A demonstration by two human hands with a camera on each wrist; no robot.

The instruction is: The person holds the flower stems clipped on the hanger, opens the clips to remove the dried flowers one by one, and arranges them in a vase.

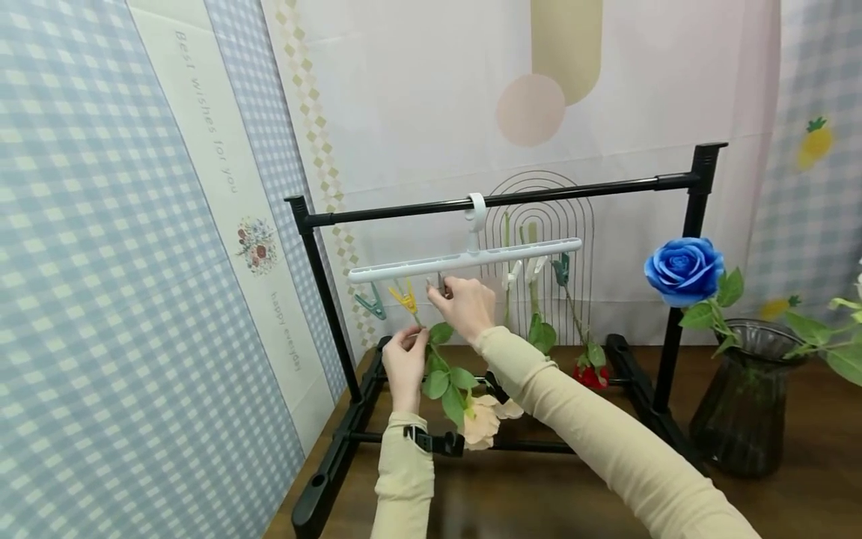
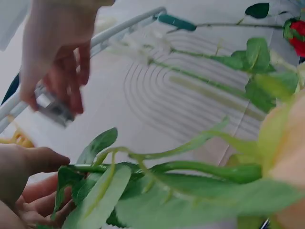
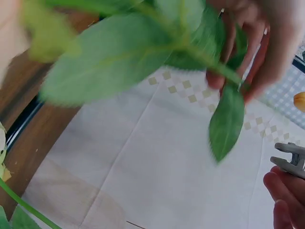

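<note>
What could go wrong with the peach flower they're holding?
The left hand holds the peach flower head-down, so it might slip. The right hand holds a grey clip, which could nip a leaf. The white hanger hangs by one hook, so a tug might swing it.

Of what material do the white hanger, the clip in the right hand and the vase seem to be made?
White hanger: probably plastic, smooth satin finish, moulded shape.
Clip: perhaps plastic, matte, evenly grey; blur leaves metal possible.
Vase: likely dark tinted glass, glossy and see-through; plastic possible.

Right wrist view: gray clip (image 3: 287, 165) — cut off; left: peach flower (image 2: 289, 138) — cropped, blurred.
</note>
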